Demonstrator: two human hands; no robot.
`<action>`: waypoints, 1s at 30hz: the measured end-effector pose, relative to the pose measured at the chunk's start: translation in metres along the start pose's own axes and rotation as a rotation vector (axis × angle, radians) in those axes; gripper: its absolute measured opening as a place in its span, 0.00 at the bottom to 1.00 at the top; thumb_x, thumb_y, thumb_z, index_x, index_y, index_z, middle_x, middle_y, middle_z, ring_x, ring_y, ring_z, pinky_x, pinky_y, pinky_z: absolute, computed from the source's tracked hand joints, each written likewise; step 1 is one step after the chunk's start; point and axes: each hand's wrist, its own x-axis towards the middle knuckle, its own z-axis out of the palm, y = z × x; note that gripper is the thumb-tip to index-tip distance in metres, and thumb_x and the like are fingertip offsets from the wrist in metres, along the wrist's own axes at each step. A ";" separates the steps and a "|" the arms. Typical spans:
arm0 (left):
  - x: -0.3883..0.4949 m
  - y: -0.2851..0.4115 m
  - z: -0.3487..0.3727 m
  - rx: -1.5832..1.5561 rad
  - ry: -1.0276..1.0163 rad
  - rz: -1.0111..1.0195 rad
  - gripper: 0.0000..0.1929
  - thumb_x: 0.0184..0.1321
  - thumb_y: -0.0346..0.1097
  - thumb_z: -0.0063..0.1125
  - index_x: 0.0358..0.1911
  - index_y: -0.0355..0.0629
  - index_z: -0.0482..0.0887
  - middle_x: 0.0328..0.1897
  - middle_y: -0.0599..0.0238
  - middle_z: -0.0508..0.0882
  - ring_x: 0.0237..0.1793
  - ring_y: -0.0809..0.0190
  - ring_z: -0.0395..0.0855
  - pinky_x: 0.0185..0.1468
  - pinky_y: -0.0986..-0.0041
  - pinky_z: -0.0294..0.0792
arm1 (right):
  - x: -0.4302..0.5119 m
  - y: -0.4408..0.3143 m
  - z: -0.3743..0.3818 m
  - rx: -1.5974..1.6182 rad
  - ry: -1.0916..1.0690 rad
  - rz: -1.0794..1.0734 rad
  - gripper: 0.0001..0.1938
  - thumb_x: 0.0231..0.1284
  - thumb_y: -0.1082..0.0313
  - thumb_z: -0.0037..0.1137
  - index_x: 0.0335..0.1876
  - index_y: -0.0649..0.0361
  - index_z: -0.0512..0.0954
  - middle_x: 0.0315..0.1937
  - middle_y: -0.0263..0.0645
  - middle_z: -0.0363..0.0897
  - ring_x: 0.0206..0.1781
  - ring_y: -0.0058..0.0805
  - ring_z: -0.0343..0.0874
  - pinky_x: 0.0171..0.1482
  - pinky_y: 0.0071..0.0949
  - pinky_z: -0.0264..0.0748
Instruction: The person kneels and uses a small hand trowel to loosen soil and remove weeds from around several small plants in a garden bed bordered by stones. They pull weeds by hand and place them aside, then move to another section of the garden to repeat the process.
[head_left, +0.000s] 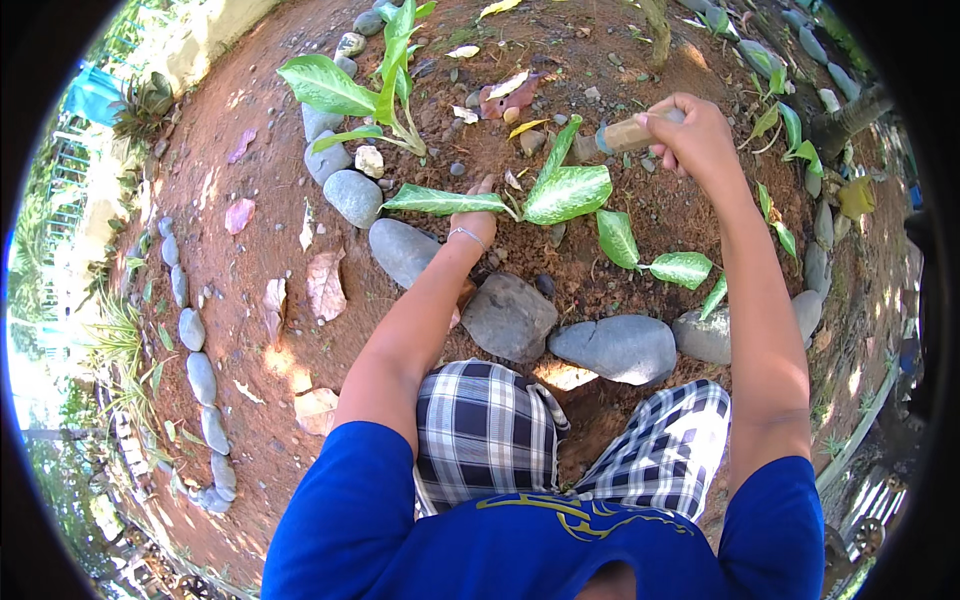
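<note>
My right hand (694, 135) is closed round the wooden handle (628, 135) of a small hand tool. A blue band rings the handle's end, and the tool's greyish blade (583, 148) meets the reddish soil, partly hidden by a leaf. My left hand (476, 214), with a bracelet at the wrist, reaches down to the soil behind a long leaf of a low variegated plant (568, 195). Its fingers are partly covered, so whether it grips anything is unclear. A taller variegated plant (394, 97) stands up to the left, and a small leafy cutting (619, 240) is nearer the stones.
Rounded grey stones (615, 349) edge the bed between it and my knees, curving up on both sides. A second row of stones (202, 379) runs down the left. Dry leaves (326, 285) lie on the soil. A thin trunk (656, 34) rises at the top.
</note>
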 end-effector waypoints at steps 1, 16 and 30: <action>0.000 0.000 0.001 -0.021 0.005 0.005 0.29 0.52 0.25 0.44 0.62 0.50 0.58 0.60 0.52 0.66 0.59 0.47 0.65 0.58 0.61 0.61 | 0.007 -0.004 0.004 -0.007 0.046 -0.070 0.15 0.49 0.62 0.59 0.37 0.65 0.75 0.15 0.32 0.73 0.11 0.13 0.66 0.13 0.14 0.61; -0.007 0.004 0.008 -0.056 0.005 0.198 0.25 0.53 0.24 0.44 0.58 0.45 0.63 0.57 0.54 0.69 0.55 0.46 0.67 0.57 0.62 0.62 | 0.073 0.007 0.044 0.966 0.604 -0.174 0.15 0.51 0.81 0.53 0.39 0.68 0.59 0.32 0.48 0.71 0.27 0.31 0.75 0.30 0.29 0.78; -0.004 -0.025 0.028 0.044 -0.104 0.016 0.26 0.55 0.31 0.45 0.59 0.35 0.59 0.58 0.50 0.67 0.59 0.51 0.64 0.60 0.67 0.60 | 0.054 -0.032 0.131 0.878 0.686 -0.255 0.24 0.48 0.80 0.55 0.44 0.63 0.50 0.28 0.44 0.69 0.24 0.28 0.76 0.27 0.25 0.76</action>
